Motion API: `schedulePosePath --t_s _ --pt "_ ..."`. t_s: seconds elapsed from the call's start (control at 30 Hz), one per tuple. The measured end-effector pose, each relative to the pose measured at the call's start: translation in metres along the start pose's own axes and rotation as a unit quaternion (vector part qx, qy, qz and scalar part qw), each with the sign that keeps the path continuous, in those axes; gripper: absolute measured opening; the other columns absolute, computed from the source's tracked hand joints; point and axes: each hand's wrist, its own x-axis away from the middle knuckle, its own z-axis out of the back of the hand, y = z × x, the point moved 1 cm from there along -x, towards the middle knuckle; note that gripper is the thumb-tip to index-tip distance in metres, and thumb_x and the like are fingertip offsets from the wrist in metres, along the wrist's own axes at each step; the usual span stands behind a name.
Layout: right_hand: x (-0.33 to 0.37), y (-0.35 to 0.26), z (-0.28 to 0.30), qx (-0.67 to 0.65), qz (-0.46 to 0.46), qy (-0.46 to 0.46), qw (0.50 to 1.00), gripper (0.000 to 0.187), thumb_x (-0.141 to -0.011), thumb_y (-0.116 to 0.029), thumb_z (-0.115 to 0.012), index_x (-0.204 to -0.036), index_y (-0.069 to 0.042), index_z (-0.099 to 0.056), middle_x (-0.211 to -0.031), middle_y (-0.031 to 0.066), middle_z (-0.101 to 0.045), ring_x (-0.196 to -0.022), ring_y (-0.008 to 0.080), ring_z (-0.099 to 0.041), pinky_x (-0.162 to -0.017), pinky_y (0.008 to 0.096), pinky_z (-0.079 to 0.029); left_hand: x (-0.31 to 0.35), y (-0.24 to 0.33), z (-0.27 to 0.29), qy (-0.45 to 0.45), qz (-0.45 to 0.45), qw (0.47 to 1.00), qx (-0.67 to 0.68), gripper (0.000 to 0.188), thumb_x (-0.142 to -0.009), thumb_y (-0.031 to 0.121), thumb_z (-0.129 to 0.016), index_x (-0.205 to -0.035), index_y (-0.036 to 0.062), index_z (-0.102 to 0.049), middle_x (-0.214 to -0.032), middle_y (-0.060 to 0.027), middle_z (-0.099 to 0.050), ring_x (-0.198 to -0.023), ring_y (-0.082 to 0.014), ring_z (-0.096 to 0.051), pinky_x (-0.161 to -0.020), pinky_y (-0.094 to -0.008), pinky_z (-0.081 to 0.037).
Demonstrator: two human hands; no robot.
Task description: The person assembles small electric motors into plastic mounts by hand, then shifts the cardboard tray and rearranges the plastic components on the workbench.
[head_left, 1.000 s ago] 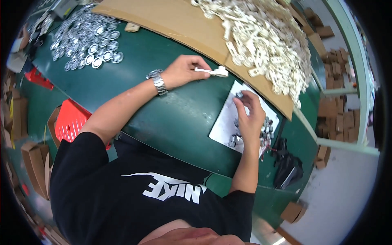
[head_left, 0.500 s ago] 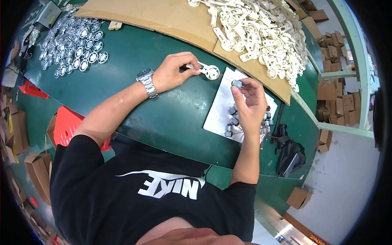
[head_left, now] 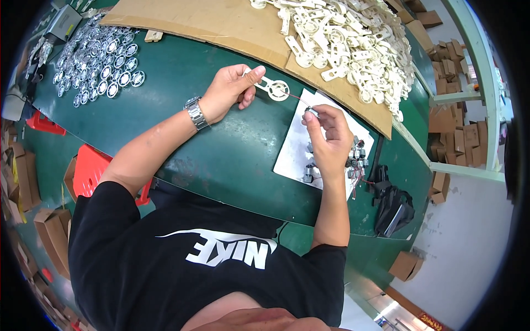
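My left hand (head_left: pixel 231 92) is closed, thumb on top, on the handle of a white plastic part (head_left: pixel 278 91) with an open round ring at its end. In the fingers of my right hand (head_left: pixel 333 140) is a small grey motor (head_left: pixel 310 112), held above a white sheet (head_left: pixel 288 159). A thin red wire (head_left: pixel 298 99) runs between the motor and the ring. Several more small motors (head_left: pixel 358 156) with wires lie on the sheet, partly hidden behind my right hand and wrist.
Cardboard (head_left: pixel 221 25) covers the table's far side, bearing a heap of white plastic parts (head_left: pixel 353 49). Silvery round discs (head_left: pixel 105 66) are spread at the far left. A black bag (head_left: pixel 393 212) sits by the right edge; a red stool (head_left: pixel 91 170) stands at the left.
My left hand has turned, its thumb now on top of the handle, and the ring has shifted left. My right hand moved slightly left with the motor; a red wire now shows toward the ring.
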Motion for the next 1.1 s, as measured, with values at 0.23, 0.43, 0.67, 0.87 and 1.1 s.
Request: schedulePosePath --t_s 0.23,0.43,0.67,0.87,1.1 --pt "0.003 0.0 -0.009 0.06 0.007 -0.031 0.998 0.022 -0.09 -0.007 -0.08 -0.106 0.001 -0.067 -0.087 0.0086 -0.073 -0.077 0.0114 -0.068 -0.072 0.0251 -0.054 0.008 -0.003 -0.013 0.011 0.029 0.999 0.012 0.04 -0.099 0.044 -0.071 -0.086 0.0082 -0.057 -0.059 -0.0002 -0.058 -0.048 -0.0083 -0.053 -0.045 -0.023 -0.04" --pt "0.004 0.0 -0.009 -0.083 -0.061 -0.084 0.991 0.021 -0.098 -0.006 -0.07 -0.116 0.001 -0.06 -0.097 0.0129 -0.074 -0.084 0.0155 -0.071 -0.077 0.027 -0.055 0.009 -0.003 -0.014 0.027 0.03 0.999 0.005 0.039 -0.098 0.042 -0.072 -0.084 0.0101 -0.055 -0.059 -0.0008 -0.06 -0.047 -0.0087 -0.055 -0.043 -0.0225 -0.042" --pt "0.005 -0.003 -0.014 -0.162 -0.114 -0.084 0.977 0.018 -0.102 -0.009 -0.066 -0.114 0.0 -0.057 -0.093 0.0129 -0.075 -0.085 0.0155 -0.072 -0.073 0.0265 -0.055 0.011 -0.005 -0.016 0.034 0.028 0.999 0.0 0.039 -0.097 0.04 -0.074 -0.083 0.01 -0.054 -0.059 -0.0015 -0.061 -0.047 -0.0088 -0.057 -0.043 -0.0224 -0.043" --pt "0.011 0.0 -0.025 0.138 -0.048 -0.039 0.989 0.016 -0.098 -0.013 -0.072 -0.103 -0.001 -0.062 -0.071 0.0116 -0.07 -0.06 0.0136 -0.065 -0.056 0.029 -0.048 0.029 -0.007 -0.04 0.046 0.039 0.998 -0.007 0.033 -0.099 0.034 -0.072 -0.084 0.0111 -0.053 -0.06 -0.0023 -0.062 -0.048 -0.0099 -0.058 -0.042 -0.0223 -0.043" --pt "0.011 -0.007 -0.027 0.322 0.153 -0.049 0.933 0.029 -0.082 -0.011 -0.081 -0.106 -0.003 -0.068 -0.085 0.0112 -0.064 -0.078 0.0302 -0.063 -0.068 0.0406 -0.052 0.031 -0.016 -0.045 0.069 0.028 0.996 -0.046 0.032 -0.099 0.029 -0.073 -0.084 0.0086 -0.054 -0.062 -0.0032 -0.064 -0.049 -0.0097 -0.059 -0.043 -0.0221 -0.046"
